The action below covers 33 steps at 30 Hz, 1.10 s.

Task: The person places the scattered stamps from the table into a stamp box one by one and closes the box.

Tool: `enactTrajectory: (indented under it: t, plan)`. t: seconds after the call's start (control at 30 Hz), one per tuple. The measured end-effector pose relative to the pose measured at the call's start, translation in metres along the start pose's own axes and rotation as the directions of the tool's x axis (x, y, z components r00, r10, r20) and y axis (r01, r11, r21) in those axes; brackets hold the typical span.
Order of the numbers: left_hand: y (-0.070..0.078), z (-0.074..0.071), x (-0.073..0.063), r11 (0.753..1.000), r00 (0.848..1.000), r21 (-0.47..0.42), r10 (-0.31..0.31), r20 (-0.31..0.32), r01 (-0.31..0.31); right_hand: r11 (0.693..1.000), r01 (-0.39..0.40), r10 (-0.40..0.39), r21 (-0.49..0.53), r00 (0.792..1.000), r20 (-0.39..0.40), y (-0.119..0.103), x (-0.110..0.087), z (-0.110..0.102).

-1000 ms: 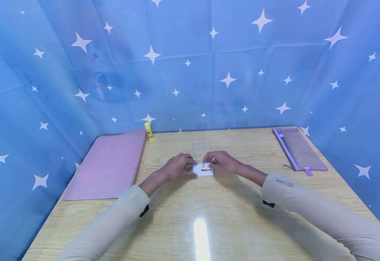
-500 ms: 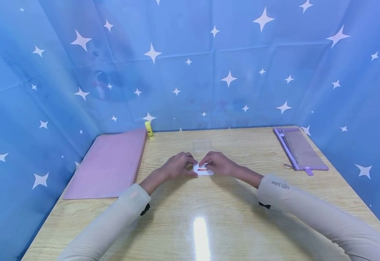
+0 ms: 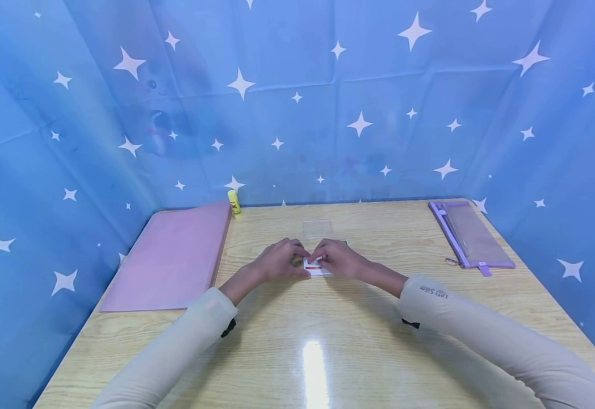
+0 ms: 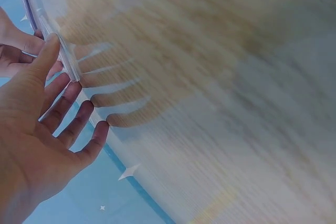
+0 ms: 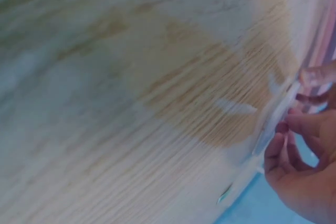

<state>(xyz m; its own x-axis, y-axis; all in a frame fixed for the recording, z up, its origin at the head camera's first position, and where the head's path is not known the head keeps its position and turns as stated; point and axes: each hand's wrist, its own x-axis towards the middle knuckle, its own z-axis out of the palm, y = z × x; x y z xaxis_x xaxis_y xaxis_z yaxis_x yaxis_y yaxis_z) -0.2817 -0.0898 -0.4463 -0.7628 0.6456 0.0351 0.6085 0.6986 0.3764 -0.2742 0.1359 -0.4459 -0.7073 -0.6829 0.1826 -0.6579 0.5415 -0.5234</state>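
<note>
now left hand [image 3: 278, 259] grips white case [image 3: 320, 272]; right hand [image 3: 342, 258] touches it, hold unclear; pouch [image 3: 481, 241] contains something slim [image 3: 454, 227].

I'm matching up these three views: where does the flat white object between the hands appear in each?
Head view: the flat white object is just below picture centre.
Left wrist view: upper left, the flat white object seen nearly edge-on.
Right wrist view: right side, about mid-height, the flat white object again nearly edge-on.
Shared landmark: the left hand, at one end of it in every view.
</note>
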Motion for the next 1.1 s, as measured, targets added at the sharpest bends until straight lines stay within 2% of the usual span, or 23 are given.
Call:
enactTrajectory:
  t: [0.7,1.1]
  plan:
    - [0.0017,-0.0012,-0.0002,1.000,1.000,0.006,0.005,0.002,-0.005,0.997,-0.044,0.043,0.057,0.999,0.016,0.0004,-0.0021,0.0020]
    - [0.0022,-0.0006,-0.0006,1.000,1.000,0.004,0.003,0.003,-0.003,0.999,-0.022,0.021,0.041,1.000,0.012,0.0001,-0.0030,0.0026]
